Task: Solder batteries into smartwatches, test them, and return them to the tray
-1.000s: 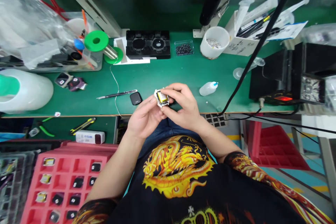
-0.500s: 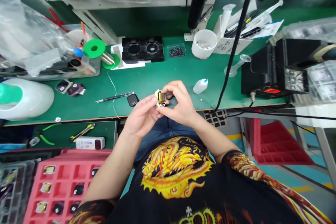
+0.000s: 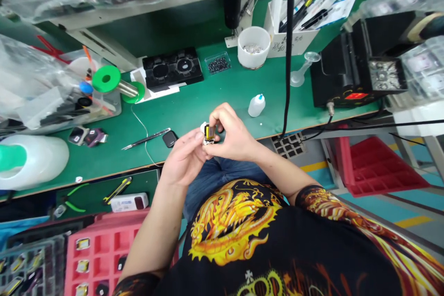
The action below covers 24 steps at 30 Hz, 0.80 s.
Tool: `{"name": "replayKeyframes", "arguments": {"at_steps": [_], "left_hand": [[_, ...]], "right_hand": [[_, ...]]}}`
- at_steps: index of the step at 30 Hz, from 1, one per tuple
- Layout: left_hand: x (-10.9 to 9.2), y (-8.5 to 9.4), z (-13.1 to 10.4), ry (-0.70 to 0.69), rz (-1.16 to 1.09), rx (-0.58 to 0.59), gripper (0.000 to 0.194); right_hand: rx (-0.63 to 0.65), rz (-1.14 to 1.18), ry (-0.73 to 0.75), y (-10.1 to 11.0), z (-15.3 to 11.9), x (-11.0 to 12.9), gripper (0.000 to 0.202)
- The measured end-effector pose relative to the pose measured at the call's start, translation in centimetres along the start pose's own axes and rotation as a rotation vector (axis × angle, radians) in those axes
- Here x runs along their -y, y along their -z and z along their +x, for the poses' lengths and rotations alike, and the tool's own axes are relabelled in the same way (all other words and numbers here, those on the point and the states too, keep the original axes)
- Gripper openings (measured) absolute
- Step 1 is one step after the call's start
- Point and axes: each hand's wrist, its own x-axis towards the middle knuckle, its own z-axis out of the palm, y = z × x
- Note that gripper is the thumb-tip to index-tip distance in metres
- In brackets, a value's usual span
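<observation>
Between my two hands, over the bench's front edge, is a small white-framed watch body (image 3: 209, 134) with a yellow and dark inner part facing up. My left hand (image 3: 183, 155) pinches it from the left with the thumb on top. Thumb and fingers of my right hand (image 3: 234, 134) close round its right side; some fingertips are hidden behind it. On the bench, just left of the hands, lie a black square watch screen (image 3: 169, 138) and metal tweezers (image 3: 146, 138). A small white dropper bottle (image 3: 256, 105) stands to the right.
A solder spool (image 3: 106, 78) and a black fixture (image 3: 173, 68) are at the back, with a white cup (image 3: 254, 47) beside them. A black soldering station (image 3: 347, 69) stands right. A black cable (image 3: 288, 55) hangs in front. Lower left is a pink compartment tray (image 3: 100, 240).
My view has turned, so the bench appears tilted and its back items shifted left. Both hands still hold the watch body, with little visible change in grip.
</observation>
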Motion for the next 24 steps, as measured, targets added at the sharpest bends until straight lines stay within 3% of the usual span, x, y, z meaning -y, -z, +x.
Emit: {"name": "replayKeyframes", "arguments": {"at_steps": [9,12,14,18,24], "left_hand": [[0.0,0.3,0.0,0.004,-0.088,0.001,0.023],[-0.2,0.1,0.1,0.007,-0.152,-0.022,0.018],[-0.3,-0.2,0.1,-0.010,-0.180,-0.014,0.014],[-0.2,-0.7,0.0,-0.046,-0.165,0.017,0.014],[0.1,-0.2,-0.3,-0.081,-0.099,-0.041,0.018]], "right_hand": [[-0.051,-0.027,0.166,-0.2,-0.4,-0.5,0.032],[-0.057,0.007,0.247,-0.2,-0.3,-0.7,0.013],[-0.109,0.028,0.235,-0.4,-0.3,-0.7,0.004],[-0.202,0.068,0.141,-0.6,-0.6,-0.5,0.007],[-0.167,0.140,0.123,-0.6,-0.6,-0.5,0.009]]}}
